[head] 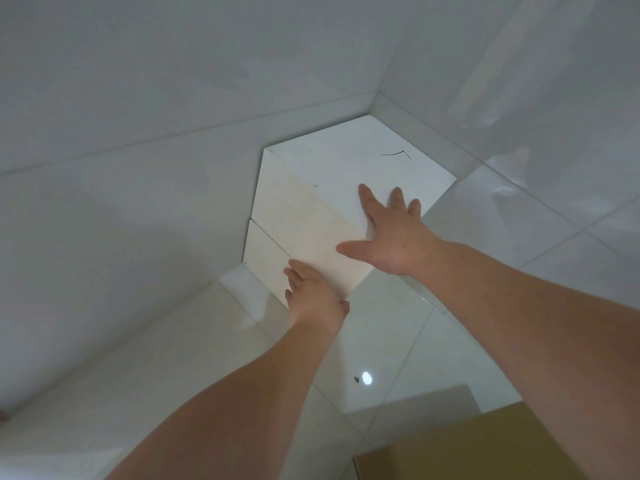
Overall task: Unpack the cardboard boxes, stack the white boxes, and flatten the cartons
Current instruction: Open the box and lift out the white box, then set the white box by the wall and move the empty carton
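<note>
Brown carton [460, 448] at near right edge of tiled floor [398, 341]. Left hand [311, 296] flat against near side of lower white box [266, 261], fingers straight, grasping nothing. Right hand [388, 233] spread on upper white box [339, 188], fingers splayed, thumb down front face. Stack set in far floor corner, touching both walls [138, 81].

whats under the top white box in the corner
A second white box sits under the top white box. Whatever lies beneath that lower one is hidden.
</note>
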